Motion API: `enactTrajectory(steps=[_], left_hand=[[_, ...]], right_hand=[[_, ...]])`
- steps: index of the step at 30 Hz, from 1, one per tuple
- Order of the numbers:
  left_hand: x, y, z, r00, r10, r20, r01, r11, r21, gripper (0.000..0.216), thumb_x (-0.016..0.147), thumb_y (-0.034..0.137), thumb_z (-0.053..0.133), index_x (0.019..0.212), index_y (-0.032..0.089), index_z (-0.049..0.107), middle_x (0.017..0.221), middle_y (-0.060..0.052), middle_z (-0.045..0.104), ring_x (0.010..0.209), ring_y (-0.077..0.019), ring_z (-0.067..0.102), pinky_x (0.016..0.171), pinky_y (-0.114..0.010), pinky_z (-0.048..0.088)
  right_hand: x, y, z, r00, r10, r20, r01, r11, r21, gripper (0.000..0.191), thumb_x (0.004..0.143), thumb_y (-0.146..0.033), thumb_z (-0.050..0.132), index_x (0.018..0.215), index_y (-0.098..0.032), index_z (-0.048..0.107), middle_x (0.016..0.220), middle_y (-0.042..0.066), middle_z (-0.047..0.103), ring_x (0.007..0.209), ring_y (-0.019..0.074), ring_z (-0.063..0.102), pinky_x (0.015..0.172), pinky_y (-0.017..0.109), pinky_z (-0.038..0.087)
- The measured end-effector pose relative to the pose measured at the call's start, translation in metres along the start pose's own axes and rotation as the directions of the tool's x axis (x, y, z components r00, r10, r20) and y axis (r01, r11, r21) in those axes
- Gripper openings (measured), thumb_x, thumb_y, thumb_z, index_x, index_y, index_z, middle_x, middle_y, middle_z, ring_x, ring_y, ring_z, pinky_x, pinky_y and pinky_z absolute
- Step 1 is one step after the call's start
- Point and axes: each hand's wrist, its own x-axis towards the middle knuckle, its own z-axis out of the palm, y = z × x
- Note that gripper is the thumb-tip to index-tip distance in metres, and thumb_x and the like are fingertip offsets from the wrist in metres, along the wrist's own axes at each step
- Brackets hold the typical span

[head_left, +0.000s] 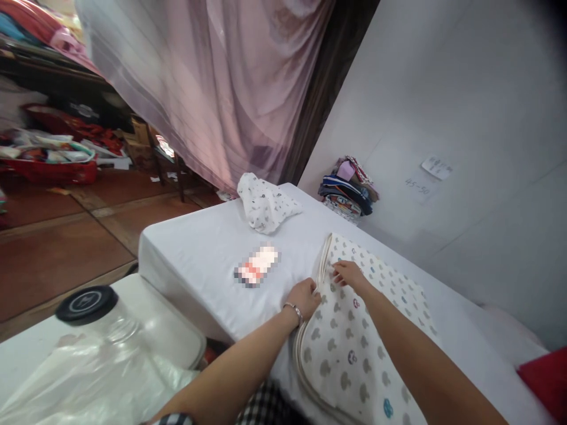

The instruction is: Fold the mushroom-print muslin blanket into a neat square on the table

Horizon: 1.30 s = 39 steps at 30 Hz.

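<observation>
A: Main item?
B: Printed blanket, cream, with small grey mushroom-like shapes and a few coloured ones (print too small to be sure). It's folded with the layers stacked, and a piped edge curves round its left side. It lies flat on the white-sheeted table, on the right half, from mid-table to the near edge.
A: Hands?
B: Both at its far-left corner. Left hand sits at the piped edge, fingers curled in tight and closed on it, with a thin bracelet on the wrist. Right hand is just beside it on top of the blanket, fingers bent, tips down on the upper layer. Pinching or only pressing, cannot tell.
A: Arms?
B: Left forearm and right forearm are bare and come in from the bottom. The right one lies over the blanket.
A: Near the hands?
B: Small flat white-and-red object, blurred out, on the sheet just left of the left hand, not touching. Further back is a crumpled white cloth with tiny dark prints, at the table's far end, well apart from the blanket.
A: Rest, quick.
B: Stack of folded clothes against the white wall beyond the table, with a paper note stuck on that wall. Pink netting hangs behind. Near left, a black-lidded clear jar with crinkled clear plastic in front, both on a white surface. Red thing at the right edge, cut off. Red-brown tiled floor on the left.
</observation>
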Motion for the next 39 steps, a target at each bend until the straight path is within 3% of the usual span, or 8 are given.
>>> enactTrajectory(steps=[6, 11, 13, 18, 23, 28, 32, 39], left_hand=[[-0.002, -0.004, 0.008, 0.996, 0.075, 0.057, -0.082, 0.988, 0.135, 0.011, 0.073, 0.027, 0.048, 0.082, 0.021, 0.052, 0.077, -0.002, 0.060, 0.070, -0.0166, 0.055, 0.061, -0.026, 0.034], [-0.004, -0.004, 0.011, 0.985, 0.124, 0.118, -0.145, 0.969, 0.198, 0.011, 0.077, 0.030, 0.043, 0.084, 0.023, 0.048, 0.084, -0.002, 0.060, 0.072, -0.0177, 0.056, 0.059, -0.027, 0.032], [-0.005, -0.004, 0.010, 0.979, 0.138, 0.150, -0.168, 0.963, 0.211, 0.010, 0.078, 0.028, 0.042, 0.085, 0.023, 0.047, 0.087, -0.002, 0.060, 0.073, -0.0180, 0.057, 0.059, -0.028, 0.031], [-0.007, -0.002, 0.008, 0.974, 0.129, 0.187, -0.167, 0.964, 0.205, 0.010, 0.078, 0.026, 0.041, 0.086, 0.024, 0.046, 0.089, -0.002, 0.059, 0.075, -0.0179, 0.057, 0.060, -0.028, 0.032], [-0.008, 0.002, 0.004, 0.965, 0.100, 0.241, -0.155, 0.962, 0.226, 0.012, 0.078, 0.025, 0.041, 0.088, 0.023, 0.046, 0.093, -0.002, 0.059, 0.077, -0.0180, 0.057, 0.061, -0.029, 0.033], [-0.009, 0.005, 0.001, 0.966, 0.105, 0.238, -0.166, 0.953, 0.253, 0.013, 0.077, 0.026, 0.041, 0.089, 0.023, 0.045, 0.093, 0.000, 0.058, 0.078, -0.0177, 0.057, 0.062, -0.028, 0.036], [-0.009, 0.005, 0.001, 0.967, 0.080, 0.240, -0.145, 0.954, 0.264, 0.014, 0.076, 0.025, 0.040, 0.090, 0.023, 0.045, 0.093, 0.000, 0.058, 0.078, -0.0179, 0.057, 0.062, -0.029, 0.037], [-0.008, 0.005, 0.002, 0.970, 0.051, 0.239, -0.114, 0.959, 0.260, 0.014, 0.078, 0.025, 0.039, 0.090, 0.023, 0.045, 0.094, 0.000, 0.058, 0.079, -0.0183, 0.057, 0.063, -0.030, 0.038]], right_hand=[[0.077, -0.012, -0.014, 0.978, -0.022, -0.209, -0.020, 0.980, -0.197, 0.016, 0.077, -0.029, 0.053, 0.085, -0.015, 0.056, 0.078, 0.005, 0.062, 0.053, 0.0102, 0.058, 0.046, 0.020, 0.044], [0.129, -0.032, -0.018, 0.938, -0.087, -0.336, -0.081, 0.886, -0.456, 0.045, 0.074, -0.037, 0.054, 0.114, -0.017, 0.048, 0.107, 0.014, 0.056, 0.094, 0.0236, 0.057, 0.071, 0.032, 0.047], [0.145, -0.040, -0.015, 0.934, -0.116, -0.337, -0.096, 0.829, -0.551, 0.049, 0.074, -0.037, 0.054, 0.118, -0.017, 0.047, 0.116, 0.015, 0.050, 0.104, 0.0273, 0.052, 0.079, 0.036, 0.044], [0.172, -0.047, -0.009, 0.947, -0.155, -0.281, -0.103, 0.683, -0.723, 0.035, 0.074, -0.022, 0.052, 0.108, -0.013, 0.057, 0.116, 0.019, 0.045, 0.107, 0.0283, 0.049, 0.085, 0.038, 0.041], [0.182, -0.041, -0.023, 0.962, -0.176, -0.208, -0.063, 0.598, -0.799, 0.026, 0.073, -0.017, 0.054, 0.098, -0.013, 0.063, 0.113, 0.017, 0.049, 0.106, 0.0273, 0.051, 0.086, 0.037, 0.040], [0.189, -0.038, -0.046, 0.961, -0.170, -0.220, -0.063, 0.639, -0.767, 0.025, 0.077, -0.017, 0.049, 0.095, -0.020, 0.065, 0.107, 0.009, 0.059, 0.098, 0.0209, 0.057, 0.079, 0.028, 0.045], [0.198, -0.037, -0.060, 0.971, -0.119, -0.207, -0.061, 0.715, -0.697, 0.023, 0.087, -0.025, 0.044, 0.101, -0.018, 0.062, 0.095, 0.006, 0.063, 0.078, 0.0140, 0.061, 0.069, 0.026, 0.049], [0.207, -0.031, -0.060, 0.981, -0.133, -0.142, 0.001, 0.735, -0.678, 0.030, 0.089, -0.032, 0.045, 0.112, -0.015, 0.053, 0.098, 0.005, 0.061, 0.075, 0.0117, 0.060, 0.066, 0.029, 0.051]])
